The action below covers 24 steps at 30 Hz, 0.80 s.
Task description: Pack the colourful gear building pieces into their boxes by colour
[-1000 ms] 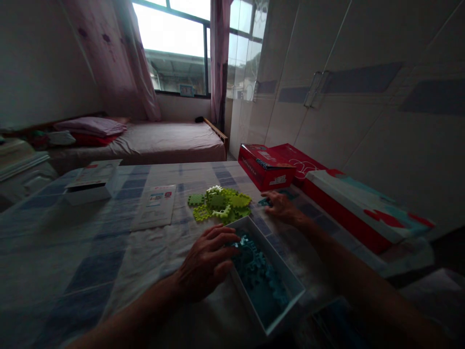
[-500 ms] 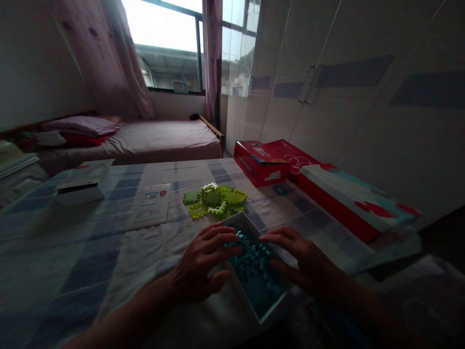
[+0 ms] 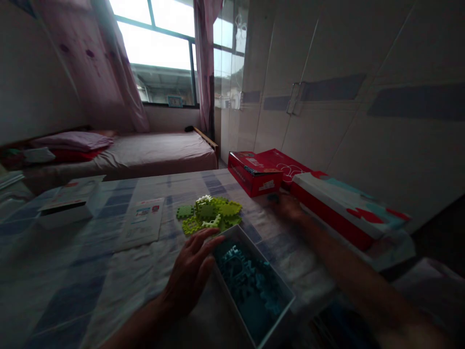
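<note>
A white open box [image 3: 288, 303] holds several dark teal puzzle pieces with toothed edges [image 3: 250, 276]. My left hand [image 3: 192, 269] lies against the box's left rim, its fingers stretched toward the far-left corner. My right hand [image 3: 288, 207] reaches out past the box. Its fingertips are at a small dark teal piece [image 3: 272, 198] lying on the cloth beside the red box. Blur hides whether those fingers have closed on it. Beyond the white box, a heap of green toothed puzzle pieces [image 3: 218, 211] lies on the table, a few of them whitish.
A red box [image 3: 247, 179] stands behind the heap, with a larger red and white box [image 3: 334, 211] to its right. On the left are a printed leaflet [image 3: 140, 223] and a white carton [image 3: 67, 211]. A checked cloth [image 3: 145, 286] covers the table.
My right hand has left the white box and moved forward to the small teal piece by the red box. My left hand has drawn back from the pieces to the box's rim.
</note>
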Each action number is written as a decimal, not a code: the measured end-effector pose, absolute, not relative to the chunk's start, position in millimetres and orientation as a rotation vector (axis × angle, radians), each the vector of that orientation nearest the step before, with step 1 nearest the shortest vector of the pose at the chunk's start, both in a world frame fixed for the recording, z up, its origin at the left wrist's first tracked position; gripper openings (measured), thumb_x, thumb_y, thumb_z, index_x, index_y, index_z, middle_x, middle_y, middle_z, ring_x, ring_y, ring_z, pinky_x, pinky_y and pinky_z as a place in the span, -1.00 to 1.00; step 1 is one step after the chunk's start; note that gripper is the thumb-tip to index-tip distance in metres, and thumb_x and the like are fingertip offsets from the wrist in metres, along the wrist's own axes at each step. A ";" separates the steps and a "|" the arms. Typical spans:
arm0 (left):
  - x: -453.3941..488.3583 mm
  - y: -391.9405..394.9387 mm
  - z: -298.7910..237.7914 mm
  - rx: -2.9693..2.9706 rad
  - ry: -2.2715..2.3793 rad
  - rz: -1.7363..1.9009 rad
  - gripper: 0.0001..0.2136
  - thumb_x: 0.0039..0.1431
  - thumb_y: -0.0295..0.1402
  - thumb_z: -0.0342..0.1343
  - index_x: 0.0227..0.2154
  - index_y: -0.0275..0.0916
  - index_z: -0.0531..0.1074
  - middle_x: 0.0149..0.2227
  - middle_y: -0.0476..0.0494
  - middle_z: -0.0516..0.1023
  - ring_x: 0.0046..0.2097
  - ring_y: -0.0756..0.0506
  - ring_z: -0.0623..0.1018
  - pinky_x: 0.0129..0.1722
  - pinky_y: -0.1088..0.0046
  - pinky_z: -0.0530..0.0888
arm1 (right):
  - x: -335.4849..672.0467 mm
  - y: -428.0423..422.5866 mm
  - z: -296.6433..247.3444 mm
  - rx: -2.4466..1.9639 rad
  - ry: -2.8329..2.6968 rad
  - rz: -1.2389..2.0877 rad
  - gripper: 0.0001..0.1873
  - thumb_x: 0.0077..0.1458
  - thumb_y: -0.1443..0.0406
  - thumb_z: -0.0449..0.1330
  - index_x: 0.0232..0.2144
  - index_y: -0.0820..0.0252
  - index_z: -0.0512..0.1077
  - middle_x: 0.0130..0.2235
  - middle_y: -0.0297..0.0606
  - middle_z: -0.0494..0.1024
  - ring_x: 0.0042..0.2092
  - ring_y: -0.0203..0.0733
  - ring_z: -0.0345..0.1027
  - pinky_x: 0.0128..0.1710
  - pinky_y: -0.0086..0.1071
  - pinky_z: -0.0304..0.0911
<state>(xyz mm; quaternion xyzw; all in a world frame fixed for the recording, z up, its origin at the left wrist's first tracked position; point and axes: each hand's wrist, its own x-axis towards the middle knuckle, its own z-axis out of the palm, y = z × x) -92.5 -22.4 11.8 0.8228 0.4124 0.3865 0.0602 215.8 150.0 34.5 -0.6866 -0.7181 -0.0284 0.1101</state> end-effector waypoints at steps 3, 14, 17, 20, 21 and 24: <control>-93.0 -20.1 10.1 2.355 1.359 1.153 -0.66 0.29 -0.30 -0.26 0.06 -0.11 0.25 0.12 -0.16 0.28 0.13 -0.14 0.29 0.09 0.15 0.29 | 210.1 150.7 27.1 -2.057 -2.051 -0.094 -0.53 0.10 0.12 0.02 -0.06 0.33 0.35 -0.06 0.11 0.43 -0.01 0.13 0.29 -0.10 -0.08 0.20; -88.9 -18.6 12.0 2.201 1.408 1.155 -0.64 0.29 -0.23 -0.27 0.00 -0.18 0.32 0.07 -0.17 0.33 0.11 -0.12 0.32 0.10 0.17 0.30 | 159.5 41.4 77.0 -1.335 -2.080 0.582 -0.56 0.06 0.03 0.10 -0.10 0.16 0.35 -0.17 -0.19 0.52 -0.20 -0.20 0.41 -0.22 -0.37 0.29; -88.8 -18.8 12.9 2.195 1.418 1.149 -0.64 0.29 -0.23 -0.27 0.00 -0.17 0.32 0.08 -0.16 0.33 0.11 -0.12 0.33 0.10 0.16 0.30 | 132.3 10.5 78.8 -1.263 -2.237 0.471 -0.62 0.04 0.06 0.14 -0.16 0.14 0.39 -0.20 -0.22 0.51 -0.16 -0.14 0.38 -0.16 -0.27 0.26; -88.8 -18.7 13.8 2.210 1.407 1.153 -0.65 0.29 -0.25 -0.27 0.00 -0.17 0.32 0.08 -0.15 0.33 0.11 -0.11 0.33 0.11 0.17 0.30 | 117.9 2.1 74.5 -1.278 -2.310 0.252 -0.60 0.01 0.02 0.16 -0.19 0.14 0.40 -0.17 -0.19 0.49 -0.10 -0.05 0.33 -0.09 -0.15 0.19; -88.8 -18.7 13.9 2.213 1.407 1.157 -0.65 0.29 -0.26 -0.26 -0.01 -0.17 0.33 0.07 -0.15 0.33 0.10 -0.11 0.33 0.11 0.16 0.30 | 117.1 1.6 73.3 -1.279 -2.312 0.214 -0.60 0.02 0.01 0.14 -0.18 0.14 0.40 -0.15 -0.18 0.48 -0.10 -0.05 0.32 -0.08 -0.14 0.18; -88.9 -19.0 13.7 2.220 1.403 1.173 -0.66 0.29 -0.26 -0.26 -0.03 -0.18 0.34 0.06 -0.17 0.35 0.09 -0.12 0.35 0.08 0.16 0.33 | 125.0 -2.2 71.9 -1.263 -2.308 0.179 -0.68 0.11 0.07 0.07 -0.21 0.13 0.41 -0.11 -0.18 0.44 -0.07 -0.10 0.29 -0.06 -0.17 0.18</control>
